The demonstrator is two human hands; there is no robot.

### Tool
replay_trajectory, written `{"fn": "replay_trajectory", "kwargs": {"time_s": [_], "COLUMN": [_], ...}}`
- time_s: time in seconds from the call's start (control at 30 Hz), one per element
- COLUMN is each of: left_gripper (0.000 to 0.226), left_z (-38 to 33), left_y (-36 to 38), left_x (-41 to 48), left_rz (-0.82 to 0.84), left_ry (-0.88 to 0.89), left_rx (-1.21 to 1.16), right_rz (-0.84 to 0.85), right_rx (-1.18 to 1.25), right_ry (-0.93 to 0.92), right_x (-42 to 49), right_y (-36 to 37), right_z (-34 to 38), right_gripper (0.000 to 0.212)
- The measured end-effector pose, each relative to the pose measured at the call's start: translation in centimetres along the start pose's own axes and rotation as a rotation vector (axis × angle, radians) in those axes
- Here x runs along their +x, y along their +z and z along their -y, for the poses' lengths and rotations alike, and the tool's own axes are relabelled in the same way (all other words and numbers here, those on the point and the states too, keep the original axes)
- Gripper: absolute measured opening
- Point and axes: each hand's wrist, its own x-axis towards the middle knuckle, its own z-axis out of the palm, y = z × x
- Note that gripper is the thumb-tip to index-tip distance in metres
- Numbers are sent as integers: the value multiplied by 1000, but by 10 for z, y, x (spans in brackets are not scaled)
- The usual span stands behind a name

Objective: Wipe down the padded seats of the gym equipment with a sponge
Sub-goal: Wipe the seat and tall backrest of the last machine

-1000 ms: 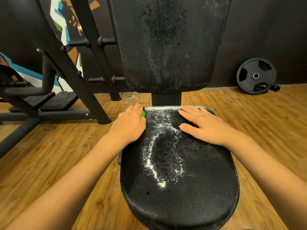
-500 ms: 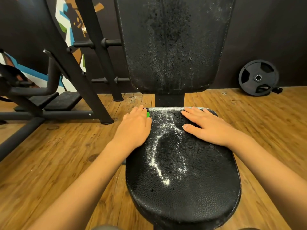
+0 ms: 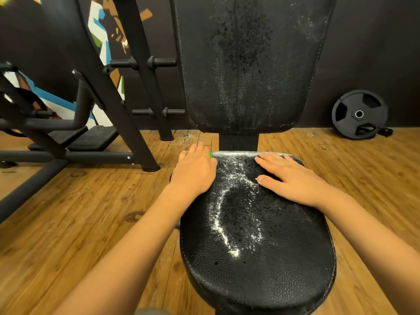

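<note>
Both hands rest palm down at the far end of the seat, close below the backrest. The left hand (image 3: 195, 172) lies on the far left corner, its fingers nearly straight and laid over a green sponge (image 3: 211, 155). Only a thin green sliver shows beside the index finger, so the hand presses on the sponge rather than clasping it; the thumb is hidden. The right hand (image 3: 289, 178) lies flat on the far right part of the pad. Its fingers are straight and close together, the thumb reaches toward the middle, and it holds nothing.

A wooden floor (image 3: 79, 223) fills the lower half of the view and meets a dark wall (image 3: 363, 42) at the back. The black machine frame (image 3: 102, 87) slants across the left side, with 1 foot platform (image 3: 91, 137) low beside it.

The backrest pad (image 3: 247, 64) stands upright in the middle, black and speckled with pale marks. Just below it the seat pad (image 3: 272, 258) reaches toward the camera, black and pebbled, with stitching along its edge.

On the right, 1 black weight plate (image 3: 359, 114) leans against the wall, well apart from the seat.

A white streak (image 3: 221, 223) curves down the seat between the 2 hands and ends near the middle of the pad.
</note>
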Motion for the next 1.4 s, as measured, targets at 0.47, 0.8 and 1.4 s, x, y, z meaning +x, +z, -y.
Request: {"fn": "replay_trajectory", "kwargs": {"time_s": [0.47,0.8,1.4], "left_gripper": [50,62,67], "left_z": [-8,-7,-9], "left_y": [-8,-20,-19], "left_x": [-22,-46,-89], "left_rz": [50,220,128], "left_ry": [35,11,94], "left_rx": [-11,-96,-99], "right_rz": [8,8,17], "right_rx": [-6,4,1], "right_ry": [3,2,8], "right_x": [2,1,0], "right_y": [1,0,-1], "right_z": [-2,-1,0], "right_gripper": [69,68,68]}}
